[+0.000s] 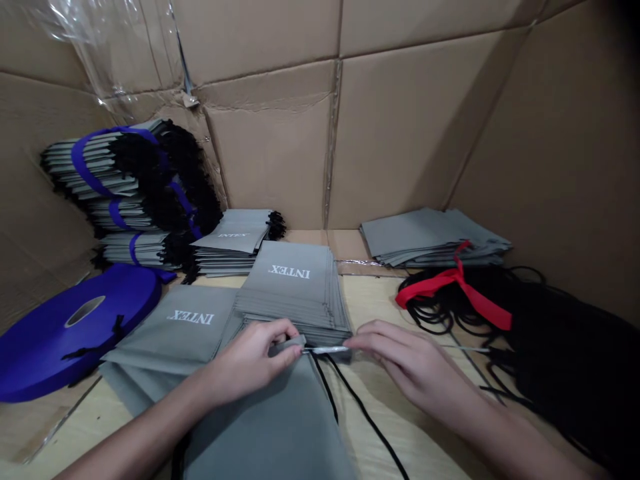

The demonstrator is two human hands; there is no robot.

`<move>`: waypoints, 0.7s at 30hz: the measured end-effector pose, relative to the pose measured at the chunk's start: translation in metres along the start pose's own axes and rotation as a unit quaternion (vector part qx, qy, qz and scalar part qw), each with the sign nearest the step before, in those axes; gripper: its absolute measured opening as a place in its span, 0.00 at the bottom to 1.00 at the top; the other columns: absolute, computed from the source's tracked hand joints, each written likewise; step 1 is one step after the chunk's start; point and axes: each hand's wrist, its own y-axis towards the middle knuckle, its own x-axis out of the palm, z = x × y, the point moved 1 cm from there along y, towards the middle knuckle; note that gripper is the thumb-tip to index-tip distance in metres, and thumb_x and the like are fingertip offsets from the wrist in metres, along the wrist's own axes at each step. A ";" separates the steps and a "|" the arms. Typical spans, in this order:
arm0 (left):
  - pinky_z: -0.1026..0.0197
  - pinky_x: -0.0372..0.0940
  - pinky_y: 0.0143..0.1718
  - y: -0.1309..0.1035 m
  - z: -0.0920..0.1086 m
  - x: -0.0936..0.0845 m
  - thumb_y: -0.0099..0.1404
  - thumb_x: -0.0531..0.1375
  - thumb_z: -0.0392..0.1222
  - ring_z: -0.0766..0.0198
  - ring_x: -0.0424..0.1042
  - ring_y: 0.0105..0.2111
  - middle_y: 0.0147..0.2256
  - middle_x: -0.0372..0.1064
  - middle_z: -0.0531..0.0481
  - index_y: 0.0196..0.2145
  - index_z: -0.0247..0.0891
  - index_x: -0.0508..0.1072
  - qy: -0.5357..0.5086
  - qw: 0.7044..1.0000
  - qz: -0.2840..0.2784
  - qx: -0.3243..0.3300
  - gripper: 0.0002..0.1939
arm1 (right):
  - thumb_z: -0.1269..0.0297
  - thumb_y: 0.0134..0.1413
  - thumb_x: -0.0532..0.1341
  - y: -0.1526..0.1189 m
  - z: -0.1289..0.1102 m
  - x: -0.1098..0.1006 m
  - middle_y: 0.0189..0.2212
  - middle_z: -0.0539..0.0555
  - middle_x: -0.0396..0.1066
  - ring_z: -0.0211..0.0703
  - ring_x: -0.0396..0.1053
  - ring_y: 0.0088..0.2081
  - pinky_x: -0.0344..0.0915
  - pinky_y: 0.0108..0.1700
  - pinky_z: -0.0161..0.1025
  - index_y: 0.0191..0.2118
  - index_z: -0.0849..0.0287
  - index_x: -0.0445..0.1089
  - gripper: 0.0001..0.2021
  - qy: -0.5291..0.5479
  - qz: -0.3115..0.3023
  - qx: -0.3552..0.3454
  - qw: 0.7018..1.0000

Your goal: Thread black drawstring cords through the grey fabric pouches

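My left hand [265,357] is closed, pinching the top corner of a grey fabric bag [270,427]. My right hand [400,363] is closed in a pinch on a thin rod [327,349] with a silvery-white wrapped part. The rod's left end meets the bag's edge at my left fingertips; how far it goes inside is hidden. From just below the rod, black cord [367,413] runs down in two strands over the table. Right behind my hands lies a stack of grey bags [290,277] printed INTEX, and more INTEX bags [185,317] spread to its left.
A roll of blue ribbon [45,333] lies at the left. Behind it stand bundles of corded bags [125,180] tied with blue ribbon, and a smaller bag pile [230,243]. Grey bags [430,237] and black cords [560,347] with a red band [460,287] lie right. Cardboard walls [390,133] surround the table.
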 end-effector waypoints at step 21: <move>0.68 0.50 0.27 -0.008 0.006 -0.008 0.65 0.51 0.51 0.69 0.56 0.26 0.26 0.59 0.57 0.34 0.38 0.66 -0.059 0.997 -0.002 0.059 0.13 | 0.78 0.59 0.48 -0.005 -0.001 0.000 0.36 0.54 0.69 0.38 0.68 0.37 0.65 0.37 0.35 0.45 0.57 0.68 0.16 0.038 0.048 -0.033 0.998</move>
